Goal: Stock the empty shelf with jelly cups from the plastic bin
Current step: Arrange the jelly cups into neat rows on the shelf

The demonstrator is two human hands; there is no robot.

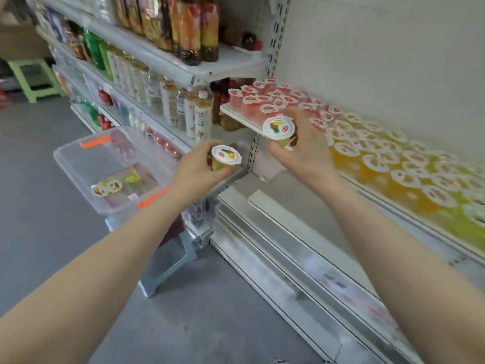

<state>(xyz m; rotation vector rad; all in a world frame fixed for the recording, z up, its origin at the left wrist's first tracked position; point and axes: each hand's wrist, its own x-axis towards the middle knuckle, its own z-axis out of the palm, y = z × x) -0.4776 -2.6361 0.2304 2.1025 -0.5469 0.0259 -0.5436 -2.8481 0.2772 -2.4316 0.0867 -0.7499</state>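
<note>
My left hand (195,170) grips a yellow jelly cup (225,156) with a white lid, held in the air between the bin and the shelf. My right hand (304,151) grips a second yellow jelly cup (278,130) at the front edge of the white shelf (242,119). That shelf carries several pink jelly cups (262,98) at its left end and several orange and yellow cups (380,158) toward the right. The clear plastic bin (78,164) with orange latches sits lower left and holds two lidded cups (106,187) and some loose yellow ones.
The bin rests on a metal step stool (168,258). Left of the jelly shelf, shelves hold drink bottles (183,27) above and tea bottles (203,119) beside it. Bare white shelves (301,232) lie below. A green stool (36,77) stands far left on the grey floor.
</note>
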